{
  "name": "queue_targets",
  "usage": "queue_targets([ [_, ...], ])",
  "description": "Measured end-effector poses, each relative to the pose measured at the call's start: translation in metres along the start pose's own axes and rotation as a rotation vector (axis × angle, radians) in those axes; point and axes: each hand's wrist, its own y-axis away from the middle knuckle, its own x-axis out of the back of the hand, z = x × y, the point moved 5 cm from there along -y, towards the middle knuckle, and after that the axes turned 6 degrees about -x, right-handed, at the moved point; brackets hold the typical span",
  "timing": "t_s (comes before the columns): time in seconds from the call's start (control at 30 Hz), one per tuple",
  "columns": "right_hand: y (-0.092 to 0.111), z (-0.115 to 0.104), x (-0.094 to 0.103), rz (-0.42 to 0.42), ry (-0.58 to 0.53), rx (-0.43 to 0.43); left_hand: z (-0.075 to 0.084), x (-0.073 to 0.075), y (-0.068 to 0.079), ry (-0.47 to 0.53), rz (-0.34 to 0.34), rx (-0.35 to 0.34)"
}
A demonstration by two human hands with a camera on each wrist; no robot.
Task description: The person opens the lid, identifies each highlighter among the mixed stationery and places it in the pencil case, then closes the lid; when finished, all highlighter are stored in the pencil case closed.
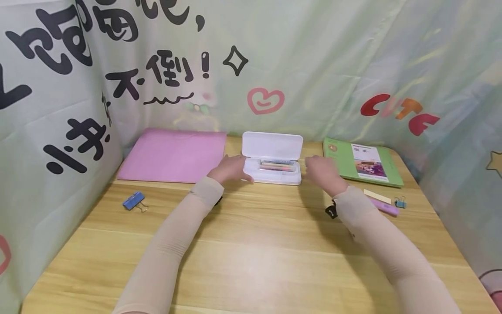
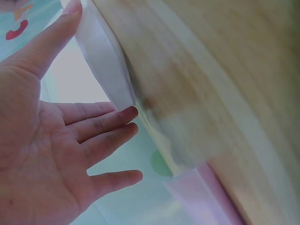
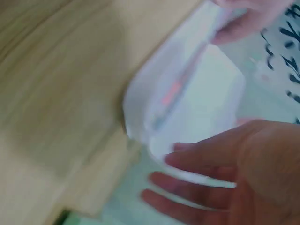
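A white pencil case [image 1: 272, 175] stands on the wooden table with its lid [image 1: 272, 146] raised. Several pens [image 1: 276, 165] lie inside it. At the case's left end is my left hand [image 1: 230, 168]. In the left wrist view its thumb [image 2: 51, 40] is at one edge of the case and the straight, spread fingers [image 2: 101, 124] reach its corner. My right hand [image 1: 323, 172] is off the case's right end with nothing in it; the right wrist view shows its fingers [image 3: 187, 187] loosely extended by the lid.
Left of the case lies a pink folder [image 1: 176, 157], with a blue binder clip [image 1: 133, 200] in front. To the right are a green book [image 1: 341, 157], a cream strip [image 1: 377, 196], a purple item [image 1: 386, 208] and a small teal binder clip [image 1: 400, 202]. A printed cloth [image 1: 306, 74] hangs behind.
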Motion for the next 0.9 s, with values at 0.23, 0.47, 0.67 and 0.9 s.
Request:
queue_targets([
  [0.23,0.030,0.038,0.003,-0.279,0.020,-0.111,-0.003,-0.001,0.001,0.007,0.001,-0.005],
  [0.47,0.061,0.055,-0.006,-0.483,0.032,-0.131,-0.004,-0.001,0.000,0.015,0.005,-0.014],
  [0.67,0.078,0.057,-0.011,-0.554,0.009,-0.133,-0.004,0.000,0.000,0.002,0.003,0.005],
  [0.9,0.082,0.055,-0.014,-0.482,0.011,-0.094,-0.002,-0.001,-0.001,-0.001,-0.001,0.001],
])
